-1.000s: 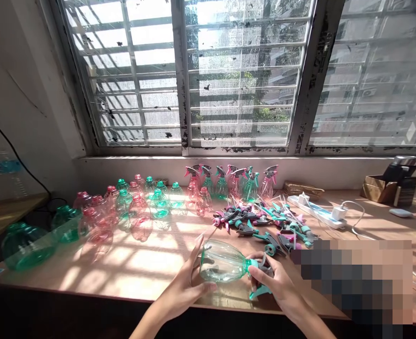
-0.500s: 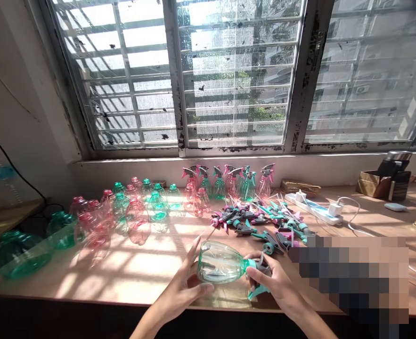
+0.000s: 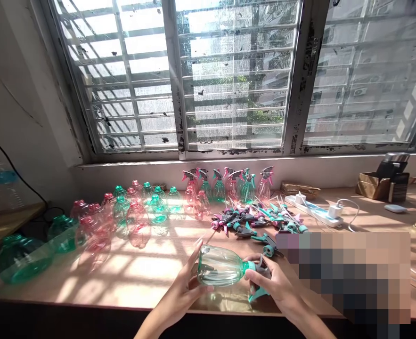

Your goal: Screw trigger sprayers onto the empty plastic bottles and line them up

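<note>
While my left hand cups the green bottle sideways, lower center of the frame, fingers spread around its base, my right hand kinda pinches the teal spray head.

The held bottle is translucent green, its spray head teal and grey

two hands, one held bottle, two plugs

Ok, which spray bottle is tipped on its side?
The green-tinted spray bottle held between the left hand and right hand; the other trigger-topped bottles stand upright below the window.
</note>
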Available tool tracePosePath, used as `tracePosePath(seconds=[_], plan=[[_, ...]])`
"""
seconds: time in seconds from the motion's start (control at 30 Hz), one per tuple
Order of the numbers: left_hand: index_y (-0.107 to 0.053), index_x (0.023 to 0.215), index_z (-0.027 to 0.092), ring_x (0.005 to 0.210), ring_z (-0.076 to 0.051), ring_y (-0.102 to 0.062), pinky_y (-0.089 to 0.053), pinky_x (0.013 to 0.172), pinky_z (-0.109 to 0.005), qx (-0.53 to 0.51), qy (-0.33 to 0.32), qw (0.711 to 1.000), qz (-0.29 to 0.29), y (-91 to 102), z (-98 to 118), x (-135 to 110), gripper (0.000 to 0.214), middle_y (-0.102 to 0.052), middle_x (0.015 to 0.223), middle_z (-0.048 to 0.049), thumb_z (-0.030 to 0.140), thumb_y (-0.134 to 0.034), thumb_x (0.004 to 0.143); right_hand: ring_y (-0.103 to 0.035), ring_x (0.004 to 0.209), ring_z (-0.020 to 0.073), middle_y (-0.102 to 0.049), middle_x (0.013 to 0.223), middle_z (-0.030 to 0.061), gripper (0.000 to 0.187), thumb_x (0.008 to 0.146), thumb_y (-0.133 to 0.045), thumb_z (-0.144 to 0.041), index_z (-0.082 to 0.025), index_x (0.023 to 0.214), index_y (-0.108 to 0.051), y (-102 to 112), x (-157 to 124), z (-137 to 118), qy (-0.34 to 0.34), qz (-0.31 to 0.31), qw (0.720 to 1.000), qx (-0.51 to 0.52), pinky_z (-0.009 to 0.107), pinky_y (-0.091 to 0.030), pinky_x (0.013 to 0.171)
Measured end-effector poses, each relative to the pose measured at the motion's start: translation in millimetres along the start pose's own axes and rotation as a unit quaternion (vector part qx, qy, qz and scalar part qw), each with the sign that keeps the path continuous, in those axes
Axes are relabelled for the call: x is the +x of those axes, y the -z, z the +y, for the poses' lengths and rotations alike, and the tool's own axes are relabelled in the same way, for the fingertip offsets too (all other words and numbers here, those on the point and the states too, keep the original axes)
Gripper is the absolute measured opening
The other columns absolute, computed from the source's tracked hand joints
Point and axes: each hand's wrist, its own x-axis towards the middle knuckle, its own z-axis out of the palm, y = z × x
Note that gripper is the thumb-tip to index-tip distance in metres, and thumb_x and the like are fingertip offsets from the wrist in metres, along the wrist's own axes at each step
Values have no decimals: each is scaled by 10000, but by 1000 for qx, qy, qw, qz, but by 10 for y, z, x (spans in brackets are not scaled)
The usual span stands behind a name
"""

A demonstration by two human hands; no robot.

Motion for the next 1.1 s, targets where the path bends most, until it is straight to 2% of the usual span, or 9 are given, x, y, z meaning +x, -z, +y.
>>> tracePosePath(seconds=[0.1, 0.2, 0.3, 0.43, 0.63, 0.8, 0.9, 1.0, 1.1], plan=[[-149, 1613, 441, 1483, -373, -414, -372, 1205, -513, -7, 0, 1000, -1, 0, -13, 8, 1015, -310, 1704, -58, 355, -815, 852, -632, 577, 157, -684, 693, -20, 542, 713, -887, -518, -180, 1052, -632, -9, -1, -10, 4, -7, 1000, 4, 288, -557, 549], [-263, 1608, 364, 1521, -381, -340, -294, 1248, -527, 17, -7, 1000, 7, -18, 38, 33, 951, -411, 1654, -78, 462, -809, 835, -618, 557, 157, -659, 637, -38, 527, 701, -892, -513, -180, 1024, -642, -21, -7, -24, 12, -18, 1000, -10, 295, -557, 544], [-358, 1579, 335, 1500, -384, -375, -320, 1234, -529, 33, -8, 999, 5, -36, 92, 48, 865, -501, 1592, -81, 472, -794, 846, -624, 563, 159, -682, 637, -24, 528, 709, -884, -517, -171, 1025, -641, -26, -14, -34, 10, -13, 1000, -24, 302, -555, 561], [-293, 1591, 390, 1512, -360, -366, -352, 1220, -503, 28, -8, 1000, 4, -29, 76, 25, 926, -366, 1675, -56, 345, -827, 836, -645, 583, 183, -714, 662, -2, 560, 709, -873, -549, -179, 1045, -620, -24, -13, -38, -2, 6, 1000, -2, 323, -565, 570], [-193, 1617, 386, 1577, -347, -211, -196, 1277, -533, 32, -9, 999, 0, -9, 20, 10, 966, -233, 1729, -36, 339, -792, 861, -636, 564, 162, -714, 630, -11, 527, 723, -873, -534, -170, 1017, -632, -34, -26, -76, 8, -7, 1000, -8, 287, -548, 564], [-310, 1590, 320, 1411, -378, -478, -374, 1176, -520, 42, -7, 999, -2, -29, 66, 29, 973, -513, 1554, -106, 352, -855, 785, -630, 552, 138, -715, 657, -9, 505, 740, -867, -520, -156, 1007, -641, -43, -37, -98, 18, -26, 999, -20, 270, -549, 556], [-287, 1584, 353, 1356, -359, -542, -449, 1122, -477, 24, -17, 999, -24, -24, 58, 16, 998, -452, 1600, -92, 286, -865, 773, -630, 556, 138, -708, 662, -10, 518, 747, -865, -517, -150, 1029, -632, -35, -30, -85, 16, -31, 999, -13, 270, -549, 552], [-232, 1597, 387, 1418, -353, -488, -444, 1135, -463, 22, -18, 999, -17, -10, 27, -1, 943, -345, 1674, -81, 268, -798, 852, -641, 553, 143, -701, 643, -15, 518, 761, -855, -522, -156, 1041, -617, -33, -29, -82, 11, -30, 999, -17, 272, -545, 556], [-184, 1618, 369, 1489, -357, -394, -390, 1180, -471, 21, -5, 1000, -9, -8, 8, -1, 982, -366, 1670, -84, 264, -793, 855, -651, 569, 152, -710, 647, -10, 520, 756, -861, -520, -165, 1036, -605, -39, -37, -92, 2, -26, 1000, -9, 276, -550, 553]])
